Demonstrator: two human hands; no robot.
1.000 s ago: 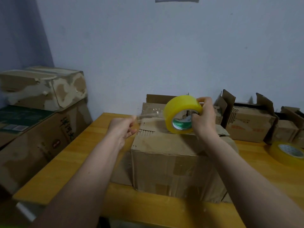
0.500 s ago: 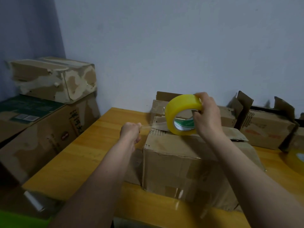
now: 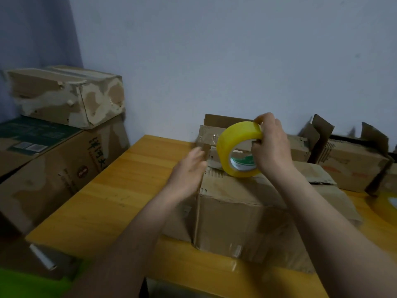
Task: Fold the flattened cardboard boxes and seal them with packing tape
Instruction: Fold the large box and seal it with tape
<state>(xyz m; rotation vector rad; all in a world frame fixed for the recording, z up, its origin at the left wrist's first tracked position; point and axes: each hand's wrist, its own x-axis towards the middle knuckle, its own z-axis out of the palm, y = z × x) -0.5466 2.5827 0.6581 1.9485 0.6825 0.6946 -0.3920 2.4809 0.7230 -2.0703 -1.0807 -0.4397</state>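
Fig.: My right hand [image 3: 271, 147] grips tape roll [image 3: 238, 148] standing on edge atop cardboard box [image 3: 240, 214], core hole facing me. Left hand [image 3: 189, 168], fingers straight, flat vs. box's left top edge. Box sits mid-table [image 3: 103, 203], long axis running L–R.

A yellow wooden table [image 3: 111, 203] stands against a pale blue-grey wall [image 3: 214, 57]. Off the table's left edge sits a big brown carton [image 3: 53, 168] with dark writing on its side and a green label on top. A smaller, worn, patchy box [image 3: 68, 95] rests on top of it, near the wall corner. Below the table's near left corner lies a white roll [image 3: 43, 257], next to something bright green [image 3: 32, 284] that is too blurry to make out.
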